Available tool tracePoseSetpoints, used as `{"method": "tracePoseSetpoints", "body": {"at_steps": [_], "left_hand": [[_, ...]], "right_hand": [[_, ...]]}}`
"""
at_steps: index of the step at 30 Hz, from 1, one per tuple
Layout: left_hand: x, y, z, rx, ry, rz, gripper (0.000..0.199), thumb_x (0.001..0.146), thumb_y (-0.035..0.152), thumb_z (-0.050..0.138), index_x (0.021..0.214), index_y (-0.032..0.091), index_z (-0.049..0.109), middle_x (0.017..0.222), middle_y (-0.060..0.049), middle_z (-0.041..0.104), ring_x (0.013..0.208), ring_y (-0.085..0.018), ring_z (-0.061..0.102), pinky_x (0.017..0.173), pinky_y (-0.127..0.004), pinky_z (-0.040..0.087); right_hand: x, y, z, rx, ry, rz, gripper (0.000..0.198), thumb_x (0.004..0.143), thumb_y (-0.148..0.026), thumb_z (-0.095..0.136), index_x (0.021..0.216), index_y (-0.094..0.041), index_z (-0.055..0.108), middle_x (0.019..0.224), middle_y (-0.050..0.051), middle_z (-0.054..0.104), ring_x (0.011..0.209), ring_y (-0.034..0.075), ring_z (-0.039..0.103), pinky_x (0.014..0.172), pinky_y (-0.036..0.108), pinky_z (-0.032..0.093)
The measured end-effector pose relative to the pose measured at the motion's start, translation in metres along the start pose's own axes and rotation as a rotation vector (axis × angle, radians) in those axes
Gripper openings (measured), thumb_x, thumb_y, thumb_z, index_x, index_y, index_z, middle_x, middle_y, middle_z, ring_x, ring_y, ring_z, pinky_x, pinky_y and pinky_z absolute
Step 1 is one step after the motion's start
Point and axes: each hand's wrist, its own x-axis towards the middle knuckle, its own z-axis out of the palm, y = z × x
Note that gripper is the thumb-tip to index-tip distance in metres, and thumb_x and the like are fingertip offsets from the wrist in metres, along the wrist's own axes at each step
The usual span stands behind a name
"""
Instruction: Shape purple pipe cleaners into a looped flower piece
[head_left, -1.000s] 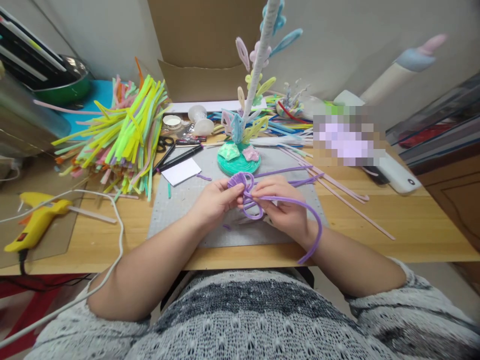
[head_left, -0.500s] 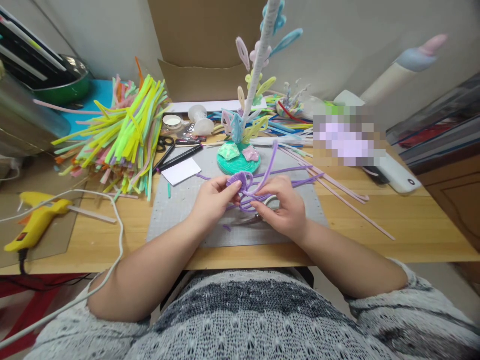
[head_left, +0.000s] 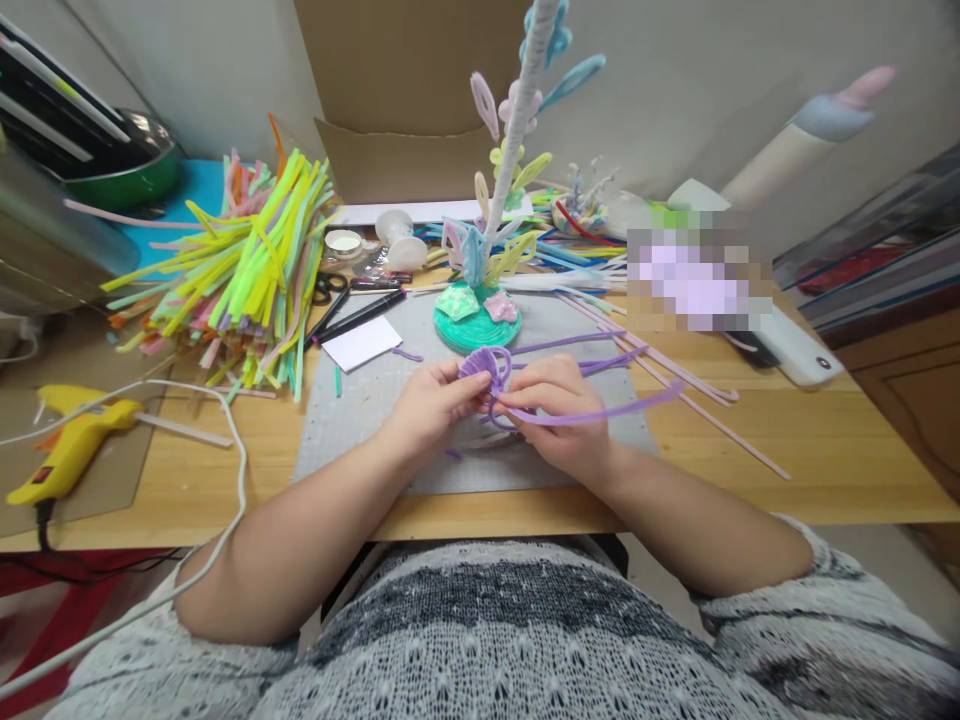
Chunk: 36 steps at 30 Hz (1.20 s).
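Between finger and thumb, my left hand (head_left: 431,402) holds a fan-shaped purple pipe-cleaner piece (head_left: 484,366) with a loop on its right side. My right hand (head_left: 559,410) pinches a long purple pipe cleaner (head_left: 630,406) close to that piece; its free end reaches out to the right over my fingers. Behind my hands, more purple pipe cleaners (head_left: 600,362) lie on the grey cutting mat (head_left: 360,440). Scissors beneath my hands are mostly hidden. Just beyond stands a round green base (head_left: 478,335) with a white wrapped stem (head_left: 517,130) and pastel flowers and leaves.
A thick bundle of coloured pipe cleaners (head_left: 255,270) lies to the left, with a yellow glue gun (head_left: 67,440) and its white cord nearer me. Pens and a white card (head_left: 362,343) rest left of the base. Pink pipe cleaners (head_left: 697,380) spread to the right.
The purple pipe cleaner's free end has swung from pointing up to pointing right. My right hand has closed in on the fan-shaped piece, now turned slightly.
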Motion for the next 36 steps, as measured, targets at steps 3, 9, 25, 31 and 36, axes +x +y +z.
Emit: {"method": "tracePoseSetpoints", "body": {"at_steps": [3, 9, 25, 31, 36], "left_hand": [[0.0014, -0.0002, -0.0002, -0.060, -0.006, -0.039, 0.017, 0.065, 0.024, 0.072, 0.069, 0.009, 0.065, 0.061, -0.002, 0.063, 0.055, -0.009, 0.058, 0.061, -0.022, 0.049], [-0.0003, 0.0004, -0.0019, 0.055, 0.016, 0.016, 0.017, 0.066, 0.025, 0.072, 0.073, 0.011, 0.066, 0.061, 0.000, 0.062, 0.055, -0.007, 0.054, 0.061, -0.022, 0.046], [-0.0005, -0.0005, -0.0028, 0.168, 0.015, 0.019, 0.021, 0.063, 0.028, 0.073, 0.071, 0.012, 0.063, 0.062, 0.000, 0.062, 0.054, -0.007, 0.052, 0.058, -0.022, 0.042], [-0.0037, -0.0001, 0.0009, 0.213, 0.005, 0.031, 0.022, 0.064, 0.030, 0.073, 0.071, 0.012, 0.063, 0.066, -0.002, 0.064, 0.057, -0.009, 0.055, 0.061, -0.024, 0.045], [-0.0022, -0.0002, -0.0004, 0.206, 0.013, 0.060, 0.020, 0.066, 0.029, 0.071, 0.075, 0.013, 0.063, 0.066, -0.001, 0.063, 0.058, -0.010, 0.055, 0.064, -0.026, 0.045]], "right_hand": [[0.0009, -0.0004, -0.0010, -0.030, -0.015, -0.062, 0.005, 0.077, -0.018, 0.065, 0.079, -0.022, 0.065, 0.076, 0.000, 0.069, 0.071, 0.014, 0.063, 0.070, 0.033, 0.042], [-0.0002, -0.0007, -0.0001, 0.114, 0.066, 0.170, 0.003, 0.077, -0.018, 0.065, 0.078, -0.021, 0.065, 0.076, 0.001, 0.066, 0.075, 0.016, 0.062, 0.074, 0.034, 0.045], [-0.0012, -0.0005, -0.0027, 0.024, 0.040, 0.126, 0.003, 0.075, -0.021, 0.066, 0.078, -0.023, 0.067, 0.080, 0.001, 0.057, 0.078, 0.016, 0.054, 0.074, 0.034, 0.042], [-0.0014, -0.0017, -0.0033, -0.254, 0.026, -0.106, 0.006, 0.075, -0.018, 0.066, 0.072, -0.023, 0.065, 0.071, -0.001, 0.062, 0.073, 0.015, 0.054, 0.075, 0.036, 0.033], [-0.0001, -0.0036, -0.0059, -0.172, 0.007, -0.064, 0.012, 0.075, -0.015, 0.065, 0.083, -0.024, 0.062, 0.080, -0.001, 0.067, 0.077, 0.017, 0.059, 0.077, 0.037, 0.034]]}}
